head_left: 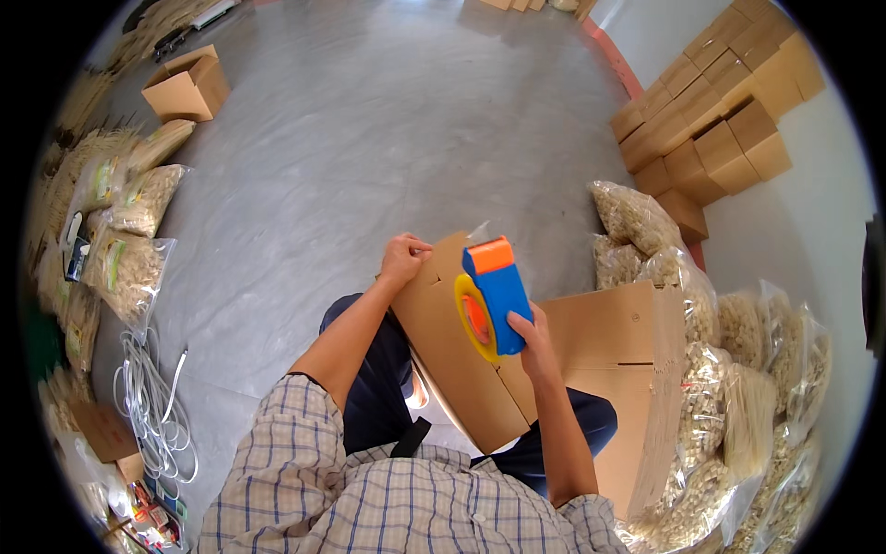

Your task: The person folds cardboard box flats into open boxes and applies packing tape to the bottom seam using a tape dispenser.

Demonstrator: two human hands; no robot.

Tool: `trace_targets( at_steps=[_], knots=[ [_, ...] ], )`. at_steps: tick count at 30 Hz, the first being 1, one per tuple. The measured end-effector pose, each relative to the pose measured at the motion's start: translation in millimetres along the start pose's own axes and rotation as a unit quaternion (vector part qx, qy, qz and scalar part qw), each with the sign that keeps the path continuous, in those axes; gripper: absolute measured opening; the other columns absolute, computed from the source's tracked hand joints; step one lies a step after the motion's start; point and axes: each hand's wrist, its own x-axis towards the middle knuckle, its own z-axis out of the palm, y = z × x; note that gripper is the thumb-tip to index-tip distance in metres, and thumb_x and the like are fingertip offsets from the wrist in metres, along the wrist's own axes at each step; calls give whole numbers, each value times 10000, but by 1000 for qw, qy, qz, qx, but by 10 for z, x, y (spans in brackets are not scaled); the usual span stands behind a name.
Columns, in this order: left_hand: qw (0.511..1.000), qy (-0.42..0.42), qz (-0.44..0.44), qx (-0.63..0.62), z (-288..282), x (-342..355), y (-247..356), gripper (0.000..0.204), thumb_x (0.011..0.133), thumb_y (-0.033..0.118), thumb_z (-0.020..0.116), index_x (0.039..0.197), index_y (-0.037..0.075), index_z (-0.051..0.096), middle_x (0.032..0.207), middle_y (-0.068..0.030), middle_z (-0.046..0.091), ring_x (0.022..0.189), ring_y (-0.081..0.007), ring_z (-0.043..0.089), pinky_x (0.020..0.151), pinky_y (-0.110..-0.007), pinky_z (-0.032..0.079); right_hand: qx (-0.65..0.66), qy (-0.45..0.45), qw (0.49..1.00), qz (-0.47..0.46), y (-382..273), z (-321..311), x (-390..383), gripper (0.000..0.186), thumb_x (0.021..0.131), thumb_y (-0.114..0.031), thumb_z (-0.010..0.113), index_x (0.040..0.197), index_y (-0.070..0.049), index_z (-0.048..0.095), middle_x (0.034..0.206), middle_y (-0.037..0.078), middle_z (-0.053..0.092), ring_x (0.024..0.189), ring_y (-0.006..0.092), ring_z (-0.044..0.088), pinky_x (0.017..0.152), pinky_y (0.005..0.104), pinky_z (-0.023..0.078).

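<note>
A folded cardboard box (pixel 434 332) lies slanting across my lap. My left hand (pixel 406 258) is closed at its upper left edge, gripping the cardboard with thumb and fingers. My right hand (pixel 532 342) is wrapped round the handle of a blue tape dispenser (pixel 498 300) with an orange head and a yellow tape roll, held over the box with a short clear tape end sticking up at the top. Just right of that, a pile of flat cardboard boxes (pixel 600 337) stands beside my right leg.
Bulging clear bags (pixel 738 406) line the right side; stacked cartons (pixel 701 157) stand against the back-right wall. On the left are more bags (pixel 129 268), a white cable coil (pixel 152 415) and an open carton (pixel 185 92) farther back on the grey floor (pixel 388 129).
</note>
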Motion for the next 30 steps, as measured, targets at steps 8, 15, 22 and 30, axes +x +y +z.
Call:
trace_targets(
  at_steps=[8, 15, 22, 30],
  knots=[
    [997, 67, 30, 30, 19, -73, 70, 137, 717, 127, 637, 816, 36, 663, 779, -70, 597, 619, -172, 546, 597, -274, 435, -38, -24, 998, 33, 399, 70, 214, 374, 796, -282, 602, 982, 40, 562, 772, 59, 596, 620, 111, 579, 562, 230, 474],
    [902, -126, -288, -297, -291, -72, 493, 255, 791, 294, 616, 734, 47, 594, 703, -3, 551, 600, -87, 493, 545, -213, 366, -67, -24, 997, 28, 446, 23, 161, 356, 793, -267, 604, 972, 38, 569, 758, 57, 594, 613, 111, 576, 565, 227, 467],
    [885, -224, -288, -288, -343, -42, 719, 169, 833, 241, 578, 772, 84, 582, 703, 19, 562, 615, -43, 505, 548, -199, 388, -93, -17, 995, 36, 437, 95, 212, 365, 794, -260, 607, 994, 44, 575, 783, 23, 584, 689, 66, 527, 618, 208, 436],
    [852, -231, -326, -337, -344, -2, 661, 142, 818, 181, 606, 744, 62, 580, 696, 6, 564, 579, -58, 490, 538, -198, 413, -66, -21, 997, 38, 417, 97, 225, 357, 803, -263, 600, 997, 36, 568, 769, 25, 584, 657, 65, 534, 587, 205, 442]
  ],
)
